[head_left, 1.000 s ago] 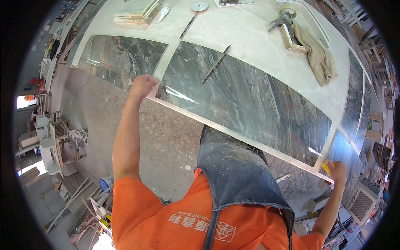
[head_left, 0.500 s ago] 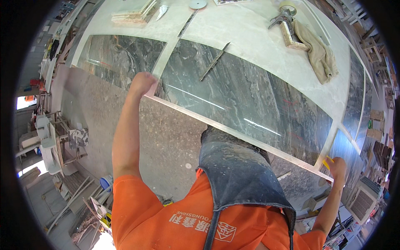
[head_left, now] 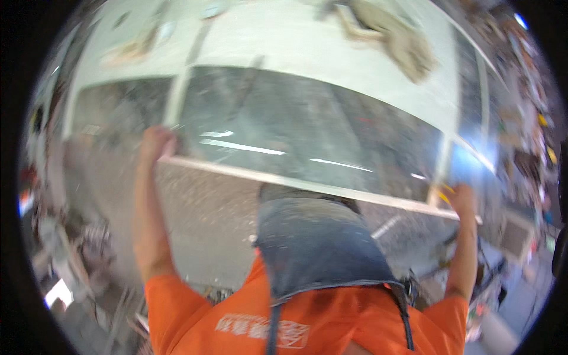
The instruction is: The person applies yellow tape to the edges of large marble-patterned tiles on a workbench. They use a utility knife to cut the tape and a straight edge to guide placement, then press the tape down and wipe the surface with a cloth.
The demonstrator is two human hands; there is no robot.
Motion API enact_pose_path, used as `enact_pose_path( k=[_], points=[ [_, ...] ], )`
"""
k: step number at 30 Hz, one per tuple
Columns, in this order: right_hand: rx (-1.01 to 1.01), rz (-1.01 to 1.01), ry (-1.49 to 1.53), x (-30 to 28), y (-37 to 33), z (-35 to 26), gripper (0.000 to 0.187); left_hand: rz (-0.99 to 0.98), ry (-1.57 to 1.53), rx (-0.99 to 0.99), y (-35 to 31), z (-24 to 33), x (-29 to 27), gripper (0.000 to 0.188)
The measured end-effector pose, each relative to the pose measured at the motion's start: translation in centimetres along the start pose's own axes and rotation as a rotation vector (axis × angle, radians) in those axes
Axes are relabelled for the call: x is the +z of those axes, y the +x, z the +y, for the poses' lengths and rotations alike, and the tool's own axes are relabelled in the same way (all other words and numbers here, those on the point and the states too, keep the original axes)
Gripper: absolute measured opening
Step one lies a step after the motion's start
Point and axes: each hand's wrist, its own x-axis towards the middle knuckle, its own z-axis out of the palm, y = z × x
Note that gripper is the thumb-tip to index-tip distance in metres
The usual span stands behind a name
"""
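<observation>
A polished dark grey veined stone panel (head_left: 307, 124), crossed by pale bands, lies in front of me. A narrow pale strip (head_left: 284, 183) runs along its near edge. My left hand (head_left: 158, 142) is closed at the strip's left corner, its fingers blurred; what it grips cannot be made out. At the strip's right end, my right hand (head_left: 463, 201) is closed around a small yellow object (head_left: 445, 193), its kind unclear. On the panel lies a thin dark bar (head_left: 245, 89), smeared by motion.
Beyond the panel, a pale stone surface (head_left: 278, 41) carries a crumpled olive cloth (head_left: 402, 47) next to an L-shaped pale piece (head_left: 358, 29). A round disc (head_left: 212, 10) sits at the far edge. My dark apron (head_left: 313, 242) hangs close to the near edge.
The view has shifted and blurred, so the panel sits further left and, on the right, higher. Both hands remain at the two ends of the pale strip.
</observation>
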Motion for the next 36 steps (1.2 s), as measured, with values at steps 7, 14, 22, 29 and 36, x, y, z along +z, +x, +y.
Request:
enact_pose_path(
  k=[7, 14, 22, 29, 36],
  points=[
    [0.041, -0.035, -0.05, -1.7, 0.1, -2.0, 0.059, -0.003, 0.069, -0.037, 1.7, -6.3, -0.9, 0.019],
    [0.064, -0.041, -0.059, -1.9, -0.6, -4.8, 0.04, -0.076, 0.088, -0.128, 4.9, -9.5, -0.9, 0.016],
    [0.077, -0.057, -0.137, -0.6, 0.8, -6.4, 0.031, -0.108, 0.075, -0.185, 3.5, -5.6, -1.5, 0.015],
    [0.064, -0.101, -0.24, 0.1, 2.1, -7.3, 0.022, -0.111, 0.059, -0.176, 3.9, -7.4, -1.2, 0.017],
    [0.089, -0.03, -0.238, 1.6, 3.0, -6.9, 0.035, -0.032, 0.421, -0.082, 0.1, -0.3, -1.2, 0.032]
  ],
)
